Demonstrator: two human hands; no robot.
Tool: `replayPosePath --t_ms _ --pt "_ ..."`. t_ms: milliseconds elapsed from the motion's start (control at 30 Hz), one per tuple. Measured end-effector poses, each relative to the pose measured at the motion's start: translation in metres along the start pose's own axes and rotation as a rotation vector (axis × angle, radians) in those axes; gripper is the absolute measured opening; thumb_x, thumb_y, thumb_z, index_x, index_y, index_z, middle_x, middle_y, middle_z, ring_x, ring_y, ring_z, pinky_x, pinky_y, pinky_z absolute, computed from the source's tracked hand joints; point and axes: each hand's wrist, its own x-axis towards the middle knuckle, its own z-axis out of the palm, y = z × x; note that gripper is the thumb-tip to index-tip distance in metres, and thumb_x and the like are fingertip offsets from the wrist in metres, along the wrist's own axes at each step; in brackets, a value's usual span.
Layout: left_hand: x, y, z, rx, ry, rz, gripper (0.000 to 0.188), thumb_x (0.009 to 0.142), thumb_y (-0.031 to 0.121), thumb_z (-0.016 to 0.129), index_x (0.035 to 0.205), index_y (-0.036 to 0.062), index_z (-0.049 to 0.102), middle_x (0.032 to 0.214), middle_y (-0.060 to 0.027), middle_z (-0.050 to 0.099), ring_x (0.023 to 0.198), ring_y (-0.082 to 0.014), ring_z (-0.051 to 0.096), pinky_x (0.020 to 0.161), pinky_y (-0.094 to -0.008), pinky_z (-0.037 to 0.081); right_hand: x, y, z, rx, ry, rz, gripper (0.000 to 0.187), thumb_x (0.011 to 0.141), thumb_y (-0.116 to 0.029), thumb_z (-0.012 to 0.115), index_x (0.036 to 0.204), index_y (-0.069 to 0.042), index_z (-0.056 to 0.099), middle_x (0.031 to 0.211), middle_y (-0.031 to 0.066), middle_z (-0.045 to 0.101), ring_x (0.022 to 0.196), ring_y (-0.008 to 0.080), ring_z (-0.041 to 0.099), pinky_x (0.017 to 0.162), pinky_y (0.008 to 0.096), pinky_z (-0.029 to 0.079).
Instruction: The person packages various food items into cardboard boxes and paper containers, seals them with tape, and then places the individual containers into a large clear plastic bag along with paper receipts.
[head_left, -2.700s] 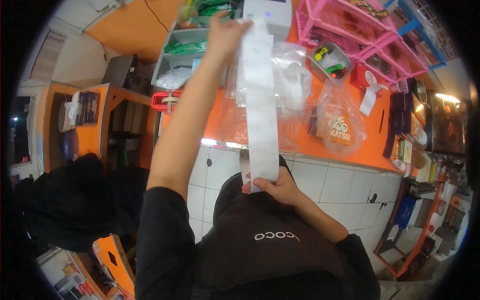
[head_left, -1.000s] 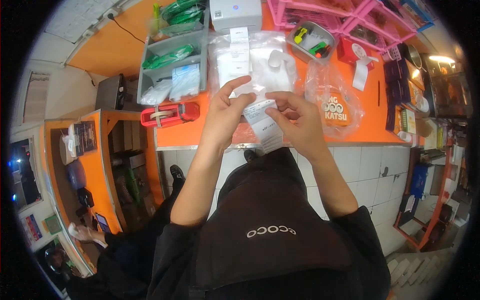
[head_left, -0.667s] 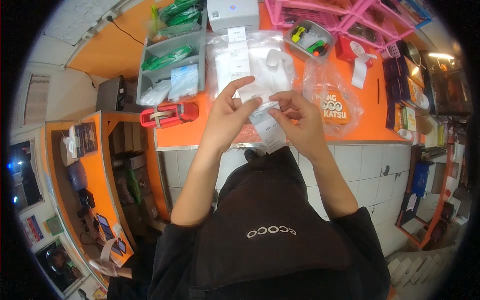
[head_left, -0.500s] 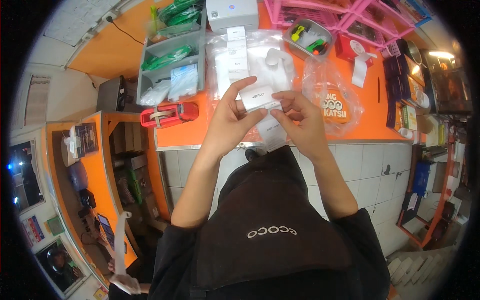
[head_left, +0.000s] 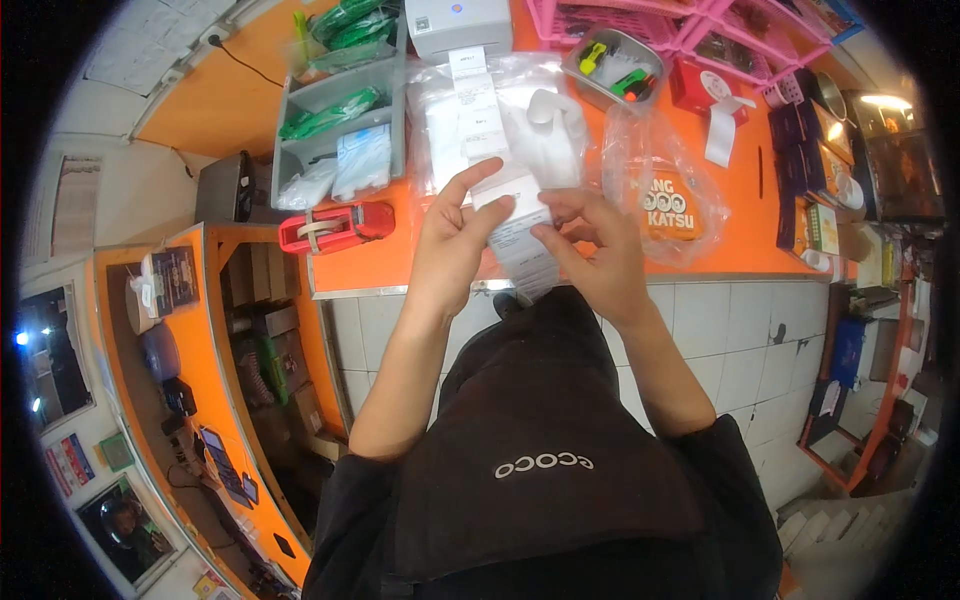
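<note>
Left hand (head_left: 450,238): I pinch the paper strip (head_left: 518,245) under my thumb.
Right hand (head_left: 602,250): I grasp its right edge.
Paper strip: between my hands, seemingly running to the printer (head_left: 462,38) beyond.
Grip: my thumbs have just parted; folding looks unfinished.

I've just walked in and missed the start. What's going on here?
A person's left hand and right hand hold a printed paper strip above the near edge of an orange table, its lower part hanging down. More printed paper runs out of a white printer beyond; whether the two join is unclear. A red tape dispenser sits to the left, and an orange pack shows through a clear bag to the right.
</note>
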Motion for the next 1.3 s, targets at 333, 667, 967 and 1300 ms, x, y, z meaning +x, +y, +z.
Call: replayPosePath --t_ms 333,667,967,1300 --pt "-0.001 -0.01 -0.002 -0.059 0.076 -0.077 0.043 0.098 0.004 0.056 0.141 0.0008 0.052 0.104 -0.0082 0.071 0.085 -0.0103 0.067 0.073 -0.0252 0.054 -0.003 0.015 0.002 -0.135 0.04 -0.222 0.018 0.084 -0.001 0.075 0.102 -0.002 0.071 0.101 0.0118 0.069 0.083 0.0228 0.068 0.07 0.0309 0.056" --pt "0.022 -0.074 -0.068 0.482 0.113 -0.159 0.038 0.099 0.012 0.062 0.136 0.0058 0.055 0.087 -0.0052 0.07 0.073 -0.0093 0.064 0.066 -0.0263 0.052 -0.03 0.015 -0.023 -0.053 0.066 -0.36 0.013 0.088 -0.006 0.073 0.099 -0.004 0.067 0.097 0.009 0.064 0.092 0.0271 0.063 0.089 0.0403 0.049" --pt "0.039 -0.138 -0.018 1.403 0.337 0.69 0.056 0.08 -0.004 0.061 0.135 -0.0001 0.05 0.115 -0.0167 0.06 0.105 -0.0387 0.055 0.096 -0.0526 0.043 -0.056 0.152 -0.155 0.217 0.657 0.299 0.01 0.1 -0.012 0.063 0.106 -0.004 0.063 0.095 0.0015 0.065 0.086 0.0079 0.061 0.076 0.0289 0.052" --pt "0.082 -0.178 0.138 1.181 -0.461 0.806 0.029 0.084 0.013 0.068 0.112 0.0052 0.064 0.109 -0.0143 0.066 0.098 -0.0335 0.064 0.09 -0.044 0.049 -0.093 0.156 -0.155 0.326 0.79 0.468 0.008 0.097 -0.006 0.061 0.105 -0.004 0.061 0.094 0.0042 0.067 0.083 0.012 0.064 0.073 0.0304 0.056"
